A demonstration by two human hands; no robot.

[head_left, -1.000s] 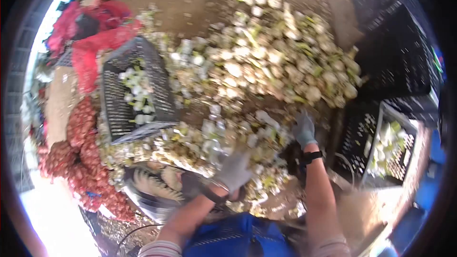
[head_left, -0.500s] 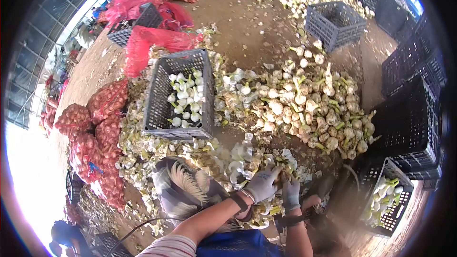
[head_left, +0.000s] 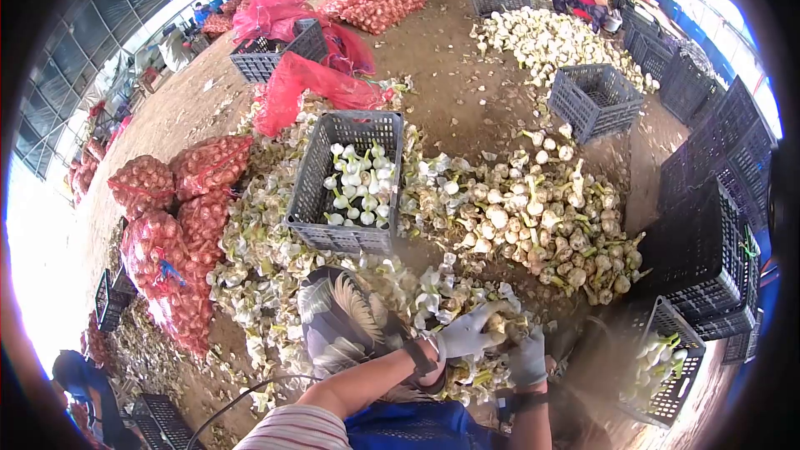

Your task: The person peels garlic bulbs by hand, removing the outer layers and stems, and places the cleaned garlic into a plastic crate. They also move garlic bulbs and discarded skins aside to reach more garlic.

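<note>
Left hand (head_left: 467, 336), gloved, is curled, fingers closed about 1 garlic bulb (head_left: 497, 328). Right hand (head_left: 527, 360), gloved, is partly curled just beside it; its hold cannot be determined. The garlic bulb is between both, near loose skins (head_left: 431, 293).

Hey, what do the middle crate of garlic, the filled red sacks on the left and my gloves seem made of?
Crate: probably moulded plastic, dull dark grey, judging by its stiff slotted walls.
Filled red sacks: likely plastic netting, slightly shiny, since the round contents show through.
Gloves: seemingly thin fabric, matte pale grey, hugging the fingers; whether coated, I can't tell.
</note>
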